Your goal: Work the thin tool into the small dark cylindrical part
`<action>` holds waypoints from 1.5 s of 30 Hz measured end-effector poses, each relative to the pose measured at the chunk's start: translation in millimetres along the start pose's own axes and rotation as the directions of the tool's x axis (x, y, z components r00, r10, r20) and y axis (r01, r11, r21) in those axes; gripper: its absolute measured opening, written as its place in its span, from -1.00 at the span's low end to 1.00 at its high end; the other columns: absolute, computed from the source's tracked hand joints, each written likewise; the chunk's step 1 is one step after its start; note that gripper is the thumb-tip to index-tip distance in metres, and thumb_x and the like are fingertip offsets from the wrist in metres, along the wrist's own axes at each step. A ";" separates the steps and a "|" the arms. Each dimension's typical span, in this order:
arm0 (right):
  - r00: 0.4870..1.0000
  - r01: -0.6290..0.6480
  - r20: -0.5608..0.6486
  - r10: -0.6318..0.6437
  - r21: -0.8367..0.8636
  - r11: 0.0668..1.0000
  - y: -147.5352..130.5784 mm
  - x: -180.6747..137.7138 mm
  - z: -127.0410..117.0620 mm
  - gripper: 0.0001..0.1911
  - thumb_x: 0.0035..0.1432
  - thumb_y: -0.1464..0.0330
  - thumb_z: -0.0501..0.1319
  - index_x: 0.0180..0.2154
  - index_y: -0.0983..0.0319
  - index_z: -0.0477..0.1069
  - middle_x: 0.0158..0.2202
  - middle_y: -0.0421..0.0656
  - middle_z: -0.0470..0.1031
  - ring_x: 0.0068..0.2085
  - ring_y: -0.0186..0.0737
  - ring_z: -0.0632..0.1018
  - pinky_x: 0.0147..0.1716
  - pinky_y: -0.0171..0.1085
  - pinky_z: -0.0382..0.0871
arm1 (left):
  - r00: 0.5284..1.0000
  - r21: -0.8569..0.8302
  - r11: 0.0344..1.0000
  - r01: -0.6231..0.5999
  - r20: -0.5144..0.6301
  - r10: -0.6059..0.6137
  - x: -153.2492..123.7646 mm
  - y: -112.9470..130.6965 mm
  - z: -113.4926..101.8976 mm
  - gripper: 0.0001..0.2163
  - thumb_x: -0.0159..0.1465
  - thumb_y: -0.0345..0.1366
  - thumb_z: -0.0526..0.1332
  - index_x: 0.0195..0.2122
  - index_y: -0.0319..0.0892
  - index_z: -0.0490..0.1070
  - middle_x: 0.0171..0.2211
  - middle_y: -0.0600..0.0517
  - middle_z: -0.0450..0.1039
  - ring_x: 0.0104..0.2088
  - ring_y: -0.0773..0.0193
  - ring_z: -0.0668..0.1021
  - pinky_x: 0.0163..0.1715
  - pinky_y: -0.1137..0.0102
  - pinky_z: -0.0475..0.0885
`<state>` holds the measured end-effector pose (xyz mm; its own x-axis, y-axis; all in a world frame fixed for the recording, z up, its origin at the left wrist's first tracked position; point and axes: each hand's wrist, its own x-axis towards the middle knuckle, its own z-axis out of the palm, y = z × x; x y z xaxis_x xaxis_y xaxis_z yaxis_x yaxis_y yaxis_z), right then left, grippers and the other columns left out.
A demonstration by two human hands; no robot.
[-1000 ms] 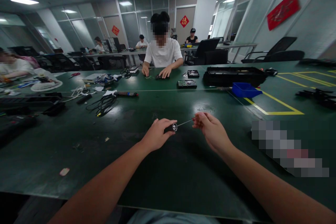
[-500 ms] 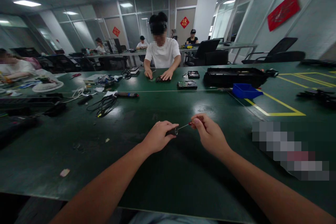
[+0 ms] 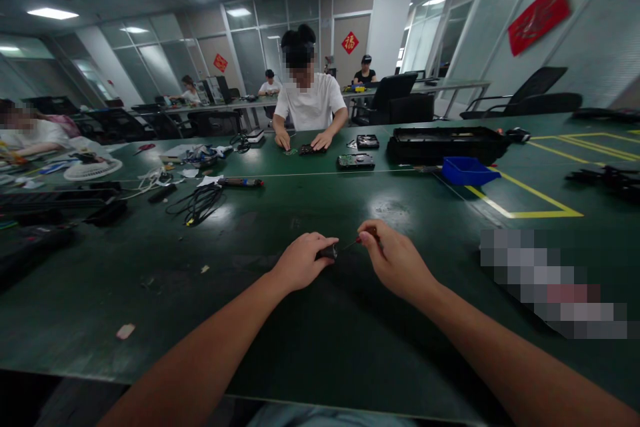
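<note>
My left hand (image 3: pixel 301 261) is closed around a short dark cylinder (image 3: pixel 329 252), whose round end faces right. Its far end is hidden in my palm. Across a small gap, my right hand (image 3: pixel 397 259) pinches a thin screwdriver (image 3: pixel 358 240) with a red handle. The slim shaft points left and slightly down toward the cylinder's end; the tip looks just short of it, though it is too fine to be sure. Both hands are above the green tabletop (image 3: pixel 320 353).
Across the table a person (image 3: pixel 310 103) handles small dark parts. Hard drives (image 3: pixel 356 161), a long black housing (image 3: pixel 447 145) and a blue scoop-like tray (image 3: pixel 470 172) lie beyond my hands. To the left are a coiled black cable (image 3: pixel 203 203) and an electric screwdriver (image 3: pixel 243 182). A blurred-out object (image 3: pixel 550 287) lies right.
My right hand has turned slightly and the screwdriver's shaft now angles a bit lower, a little off the cylinder's end. My left hand and the cylinder have hardly moved.
</note>
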<state>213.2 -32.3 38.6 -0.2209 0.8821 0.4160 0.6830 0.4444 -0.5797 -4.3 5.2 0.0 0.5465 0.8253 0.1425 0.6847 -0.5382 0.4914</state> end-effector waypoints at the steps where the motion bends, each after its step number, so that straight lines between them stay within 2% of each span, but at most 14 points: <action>1: 1.000 -0.008 -0.007 0.008 0.004 1.000 0.6 -0.1 0.1 -0.82 0.36 0.32 0.00 -0.17 0.22 0.33 -0.29 -0.07 0.53 -0.26 -0.10 0.57 -0.25 -0.17 0.37 | 1.000 -0.003 1.000 0.003 0.000 -0.003 -0.1 0.1 -0.5 -0.57 0.29 -0.31 0.27 0.20 -0.03 0.35 0.00 -0.04 0.43 0.03 0.11 0.44 0.08 0.21 0.33; 6: 0.993 -0.069 -0.089 0.080 0.119 0.990 4.5 -0.5 1.4 -0.79 0.38 0.25 -0.01 -0.17 0.19 0.33 -0.29 -0.10 0.55 -0.25 -0.11 0.59 -0.25 -0.18 0.38 | 1.000 -0.020 1.000 0.007 -0.012 -0.008 -0.1 1.1 -1.5 -0.58 0.28 -0.32 0.28 0.17 -0.02 0.38 -0.02 -0.03 0.44 0.01 0.12 0.45 0.07 0.22 0.34; 11: 0.993 -0.098 -0.051 0.108 0.169 0.981 6.1 0.3 1.9 -0.76 0.38 0.22 -0.01 -0.17 0.18 0.35 -0.31 -0.12 0.55 -0.26 -0.13 0.58 -0.27 -0.19 0.38 | 1.000 -0.046 0.999 0.010 -0.012 -0.011 0.7 3.0 -1.1 -0.57 0.27 -0.31 0.29 0.17 -0.02 0.38 -0.01 -0.02 0.44 0.02 0.13 0.46 0.08 0.23 0.35; 17: 0.993 -0.109 -0.035 0.115 0.142 0.984 5.3 0.4 2.1 -0.77 0.37 0.23 -0.01 -0.19 0.18 0.36 -0.32 -0.12 0.55 -0.28 -0.13 0.58 -0.29 -0.20 0.39 | 1.000 -0.042 0.999 0.009 -0.002 -0.009 0.7 4.6 -1.1 -0.57 0.26 -0.32 0.30 0.17 -0.03 0.38 0.01 -0.02 0.44 0.03 0.13 0.46 0.08 0.24 0.35; 22: 0.999 -0.040 -0.014 0.042 0.116 0.992 2.1 0.1 -0.5 -0.81 0.37 0.28 -0.02 -0.19 0.17 0.32 -0.30 -0.10 0.55 -0.26 -0.12 0.59 -0.27 -0.18 0.40 | 1.000 -0.028 1.000 -0.002 -0.005 0.002 -0.3 2.8 0.7 -0.57 0.27 -0.30 0.30 0.17 0.01 0.37 0.02 -0.01 0.43 0.04 0.12 0.45 0.07 0.23 0.35; 27: 1.000 -0.001 -0.001 0.001 0.019 1.000 3.0 0.6 -2.6 -0.82 0.37 0.30 -0.03 -0.19 0.19 0.31 -0.30 -0.09 0.53 -0.26 -0.11 0.57 -0.26 -0.17 0.38 | 1.000 -0.019 1.000 -0.005 0.006 0.005 -0.6 3.4 0.9 -0.58 0.26 -0.29 0.30 0.16 -0.01 0.39 0.00 -0.02 0.44 0.03 0.11 0.45 0.09 0.21 0.34; 31: 1.000 -0.024 -0.013 0.024 -0.034 0.999 4.6 0.9 -2.7 -0.82 0.37 0.29 -0.03 -0.18 0.19 0.30 -0.32 -0.10 0.52 -0.29 -0.10 0.56 -0.28 -0.16 0.36 | 1.000 -0.051 0.999 0.020 -0.009 -0.021 -1.0 5.4 -1.7 -0.60 0.28 -0.28 0.27 0.16 -0.02 0.38 0.01 -0.02 0.43 0.03 0.12 0.46 0.08 0.21 0.35; 35: 0.998 -0.047 -0.033 0.046 -0.025 0.999 3.9 1.5 -3.2 -0.82 0.37 0.29 -0.03 -0.19 0.18 0.30 -0.32 -0.10 0.53 -0.29 -0.09 0.57 -0.27 -0.16 0.36 | 0.998 -0.119 0.992 0.031 -0.053 -0.038 -2.7 10.0 -5.6 -0.64 0.28 -0.30 0.26 0.12 -0.05 0.40 0.00 -0.02 0.43 0.03 0.12 0.46 0.07 0.21 0.36; 40: 0.996 -0.060 -0.073 0.058 -0.012 0.998 6.1 3.0 -4.2 -0.81 0.36 0.28 -0.02 -0.19 0.18 0.32 -0.30 -0.08 0.55 -0.26 -0.09 0.58 -0.25 -0.15 0.37 | 0.975 -0.310 0.946 0.096 -0.163 -0.153 -3.4 15.5 -8.5 -0.68 0.24 -0.32 0.29 0.03 -0.11 0.40 -0.03 -0.02 0.43 -0.06 0.16 0.49 -0.03 0.28 0.41; 45: 0.993 -0.078 -0.093 0.078 0.011 0.997 9.1 2.9 -4.9 -0.80 0.37 0.26 -0.01 -0.19 0.18 0.33 -0.29 -0.09 0.57 -0.25 -0.09 0.59 -0.24 -0.16 0.37 | 0.960 -0.450 0.883 0.135 -0.161 -0.229 -4.3 15.2 -8.3 -0.62 0.31 -0.30 0.16 0.16 -0.10 0.25 -0.02 -0.04 0.41 -0.03 0.19 0.47 0.04 0.26 0.36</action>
<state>222.1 -26.5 37.9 -0.1009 0.8958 0.4328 0.6905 0.3762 -0.6178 -0.2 -5.1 14.0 0.2905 0.9429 0.1629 0.4608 -0.2871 0.8398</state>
